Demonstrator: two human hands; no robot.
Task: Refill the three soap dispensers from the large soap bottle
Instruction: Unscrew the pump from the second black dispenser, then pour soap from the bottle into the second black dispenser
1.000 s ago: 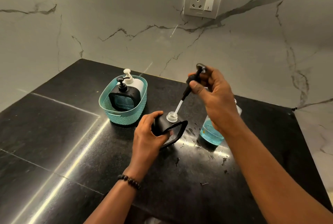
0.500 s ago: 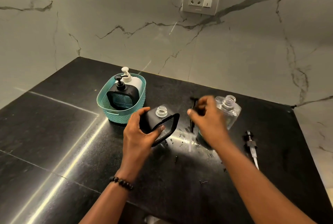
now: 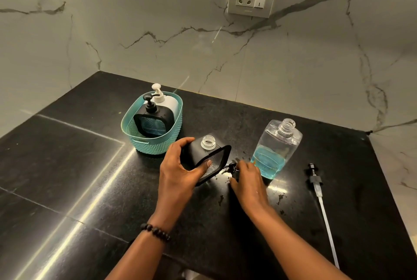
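Left hand fingers curled round tilted black dispenser, right hand low on bench, fingers pinching black pump head

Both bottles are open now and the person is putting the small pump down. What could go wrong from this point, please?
1. The left hand holds the open black dispenser tilted, so any soap inside might spill from its neck.
2. The large soap bottle stands uncapped close beside the right hand, which is setting down the black pump; a bump could tip it.
3. Wet spots on the black counter may make things slippery.
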